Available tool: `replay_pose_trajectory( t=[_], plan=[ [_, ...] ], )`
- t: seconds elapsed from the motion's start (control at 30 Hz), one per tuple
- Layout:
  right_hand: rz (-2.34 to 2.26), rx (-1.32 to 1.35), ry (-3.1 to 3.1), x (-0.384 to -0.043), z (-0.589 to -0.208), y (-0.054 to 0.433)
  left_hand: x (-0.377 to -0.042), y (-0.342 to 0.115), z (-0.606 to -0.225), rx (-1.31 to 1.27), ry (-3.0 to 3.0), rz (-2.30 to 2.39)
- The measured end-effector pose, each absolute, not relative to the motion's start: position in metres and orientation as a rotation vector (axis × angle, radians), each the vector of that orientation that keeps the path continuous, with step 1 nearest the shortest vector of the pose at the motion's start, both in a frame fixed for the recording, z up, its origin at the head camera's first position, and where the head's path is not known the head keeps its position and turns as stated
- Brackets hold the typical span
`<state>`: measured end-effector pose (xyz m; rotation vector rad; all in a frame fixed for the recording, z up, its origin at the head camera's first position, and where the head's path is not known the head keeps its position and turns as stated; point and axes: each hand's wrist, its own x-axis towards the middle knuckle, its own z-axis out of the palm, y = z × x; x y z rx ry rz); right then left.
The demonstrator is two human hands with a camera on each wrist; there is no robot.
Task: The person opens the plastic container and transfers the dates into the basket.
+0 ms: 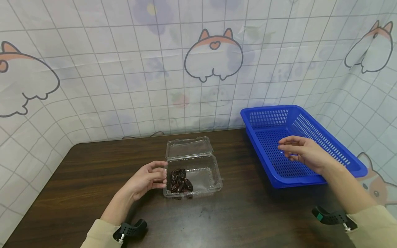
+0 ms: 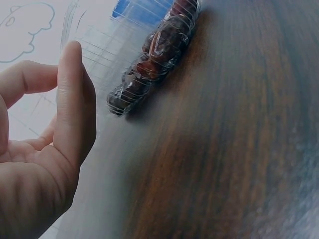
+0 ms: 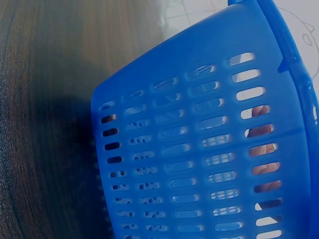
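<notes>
A clear plastic clamshell box (image 1: 204, 172) stands on the table with its lid (image 1: 189, 147) folded back. Dark brown dates (image 1: 179, 181) lie bunched at its left end; the left wrist view shows the dates (image 2: 167, 42) through the ribbed wall. My left hand (image 1: 147, 179) has its fingertips right at the box's left side, thumb nearer me. Over the blue plastic basket (image 1: 258, 155) hovers my right hand (image 1: 305, 153), fingers loosely bent, no object visible between them. Parts of the right-hand fingers (image 3: 265, 168) show through the basket's slots in the right wrist view.
The dark wooden table (image 1: 235, 213) meets a tile-patterned wall covering (image 1: 149, 86) at the back. A thin cable (image 1: 157, 133) runs along that edge. The basket's slotted wall (image 3: 194, 149) rises high on the right side.
</notes>
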<state>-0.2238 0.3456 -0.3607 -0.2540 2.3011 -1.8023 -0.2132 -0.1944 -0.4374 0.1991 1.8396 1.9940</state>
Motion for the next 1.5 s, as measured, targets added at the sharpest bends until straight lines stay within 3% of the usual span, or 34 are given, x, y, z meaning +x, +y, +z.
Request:
replay_pose_trajectory(
  t=[1.5],
  plan=[
    [-1.654,-0.473,2.376,-0.212,-0.328,0.284,-0.213,-0.194,-0.438,0.190,1.846,1.989]
  ],
)
